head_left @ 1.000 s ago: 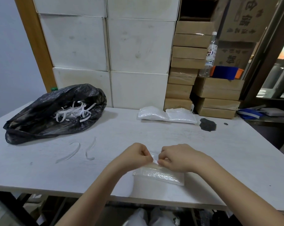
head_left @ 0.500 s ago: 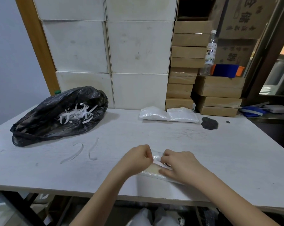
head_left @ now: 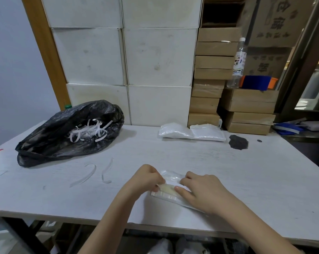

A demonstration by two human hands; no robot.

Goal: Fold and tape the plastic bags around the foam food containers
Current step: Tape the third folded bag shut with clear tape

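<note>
We see a flat clear plastic bag (head_left: 170, 196) lying on the white table (head_left: 228, 173), near its front edge, with both hands on it. The left hand (head_left: 146, 177) is curled, its fingertips pinching a pale strip (head_left: 168, 188) at the bag's left end; whether that strip is tape or a folded flap we cannot tell. The right hand (head_left: 200, 189) lies over the bag's right part with its fingers fairly straight, pressing down, the thumb tip touching the strip's right end. What the bag holds is too blurred for us to make out. Two loose white strips (head_left: 98, 173) lie on the table to the left of the hands. Farther left sits a black bag (head_left: 50, 142) with more white strips in its mouth. Two filled white packets (head_left: 191, 133) lie side by side at the back, before stacked boxes (head_left: 211, 76), and a dark patch (head_left: 238, 142) marks the table just beside them.
</note>
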